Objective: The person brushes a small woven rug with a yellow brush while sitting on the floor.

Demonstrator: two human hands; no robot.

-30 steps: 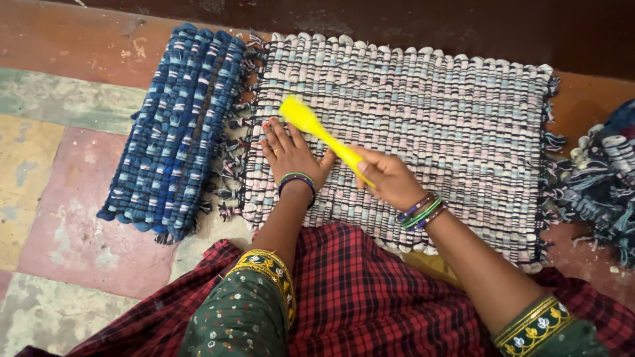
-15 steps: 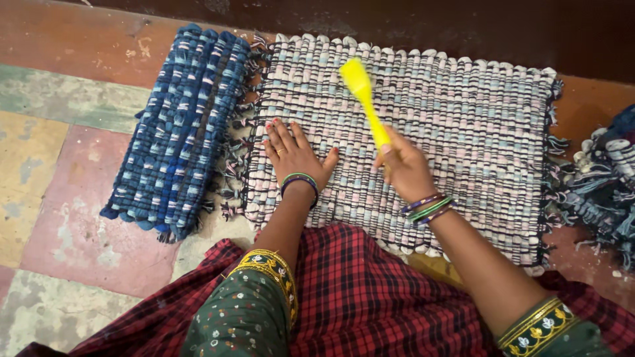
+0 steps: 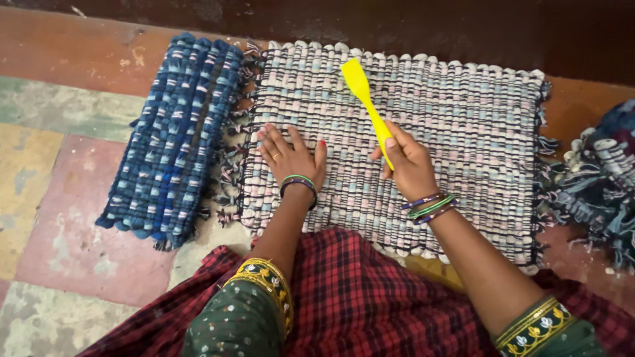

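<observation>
Left hand: we see our left hand (image 3: 291, 158) lying palm down on the pale woven mat (image 3: 463, 125), a little left of the frame's centre, fingers spread and flat, pinching nothing.
Right hand: our right hand (image 3: 408, 162), just right of centre, has its fingers curled round the lower end of the yellow brush (image 3: 365, 99), thumb laid along the handle.
Yellow brush: it slants up and left from the fist, its broad flat head close to the mat's upper edge; we cannot tell whether the head touches the weave.
How the brush handles: we judge it light, stiff plastic and a bit slick, best gripped low on the narrow handle, as it is.
Pale woven mat: it fills the upper middle of the frame; it looks thick, soft and floppy, so a flat palm pins it better than a pinch.
Blue mat (image 3: 172, 139): at the upper left, its edge beside the pale mat's fringe.
Dark tangle of rag strips (image 3: 598, 178): at the right edge, apart from both hands.
Red checked cloth (image 3: 357, 297): across the lap at the bottom.
</observation>
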